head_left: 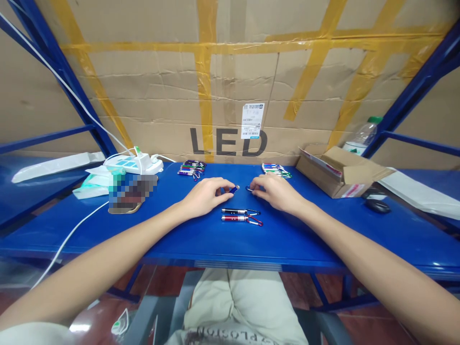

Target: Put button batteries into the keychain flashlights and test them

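Between its thumb and fingers my left hand (206,195) pinches a small blue keychain flashlight (234,189), with a shiny end showing. A short gap to the right, my right hand (275,191) is closed on a small dark carabiner clip (248,189), partly hidden by the fingers. In front of both hands lie a black keychain flashlight (233,211) and a red keychain flashlight (234,218), side by side, each with a carabiner at its right end. Behind my left hand is a row of flashlights (190,167); another group of them (272,167) lies behind my right hand.
On the blue table (287,244), a white power strip (143,164), a green-white packet (97,184) and a blurred-out object (132,194) sit left. An open cardboard box (338,172), a black mouse (377,206) and a bottle (362,135) stand right. A large carton (172,105) backs the table.
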`<state>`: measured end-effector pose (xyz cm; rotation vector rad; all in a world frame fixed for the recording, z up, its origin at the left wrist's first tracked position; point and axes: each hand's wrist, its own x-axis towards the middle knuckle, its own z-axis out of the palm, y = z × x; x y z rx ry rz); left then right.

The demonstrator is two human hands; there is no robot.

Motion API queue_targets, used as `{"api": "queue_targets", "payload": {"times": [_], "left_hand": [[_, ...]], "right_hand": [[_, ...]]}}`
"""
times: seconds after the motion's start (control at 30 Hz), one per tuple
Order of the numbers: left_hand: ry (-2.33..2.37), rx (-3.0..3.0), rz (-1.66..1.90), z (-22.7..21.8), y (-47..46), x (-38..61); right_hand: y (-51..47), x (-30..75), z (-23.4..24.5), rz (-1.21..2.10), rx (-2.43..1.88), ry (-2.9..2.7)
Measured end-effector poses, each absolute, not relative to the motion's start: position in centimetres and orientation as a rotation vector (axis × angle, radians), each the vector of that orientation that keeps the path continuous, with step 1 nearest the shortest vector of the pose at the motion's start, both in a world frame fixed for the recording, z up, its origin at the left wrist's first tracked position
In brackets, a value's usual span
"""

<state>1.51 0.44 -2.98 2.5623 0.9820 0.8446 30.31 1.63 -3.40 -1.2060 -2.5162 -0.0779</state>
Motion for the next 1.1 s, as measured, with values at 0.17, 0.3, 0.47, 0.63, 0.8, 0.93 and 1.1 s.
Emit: {"api": "queue_targets", "payload": {"times": [0.17,0.3,0.47,0.63,0.8,0.93,1.1], "left_hand": [[0.982,2.573,0.835,-3.2,0.6,1.5],[0.989,2.591,0.816,-3.4,0.7,1.4],[0.999,2.627,0.789,-3.4,0.7,1.4],[0.961,2.611,0.779,-3.3,0.4,1.5],[0.927,2.57,0.816,-3.1,0.2,1.6],[0.895,2.559,0.871,-3.1,0.2,1.6],[0.88,2.567,0.941,-3.1,0.3,1.6]], "right_hand": [[1.1,29.8,-3.2,-0.025,-1.173,-2.529],[0.1,29.0,-2.7,0.058,-1.093,-2.478],[-1.1,28.0,-1.9,0.123,-0.936,-2.306],[-1.8,27.5,-1.5,0.155,-0.839,-2.257],[-1.8,27.4,-1.7,0.168,-0.836,-2.257],[-1.4,27.5,-1.9,0.192,-0.827,-2.221],[-1.2,27.5,-1.9,0.255,-0.867,-2.185]]}}
